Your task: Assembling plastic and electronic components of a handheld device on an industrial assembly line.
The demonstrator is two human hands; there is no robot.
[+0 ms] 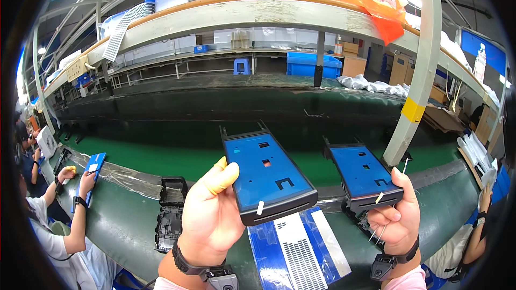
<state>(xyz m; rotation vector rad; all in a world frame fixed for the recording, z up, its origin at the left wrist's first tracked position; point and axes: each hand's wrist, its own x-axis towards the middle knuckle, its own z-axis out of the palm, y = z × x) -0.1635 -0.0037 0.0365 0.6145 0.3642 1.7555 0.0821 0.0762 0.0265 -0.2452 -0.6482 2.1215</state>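
My left hand (212, 212) wears yellow finger covers and grips the left edge of a black plastic housing (271, 174) with a blue film-covered face. The housing is tilted up, with cutouts and a small pale tab near its lower edge. Closed round the lower right corner of a similar blue-faced housing (361, 169) is my right hand (396, 217). A thin metal tool, perhaps tweezers, also sticks out of that hand. Below both hands, a blue and white sheet (293, 252) with rows of dark labels lies on the green bench.
Black plastic frames (171, 220) lie left of my left hand; another is partly hidden beneath my right. Beyond runs a green conveyor belt (145, 153). A grey post (416, 91) rises at right to an overhead shelf (252, 13). Co-workers' arms (78, 223) show at left and right.
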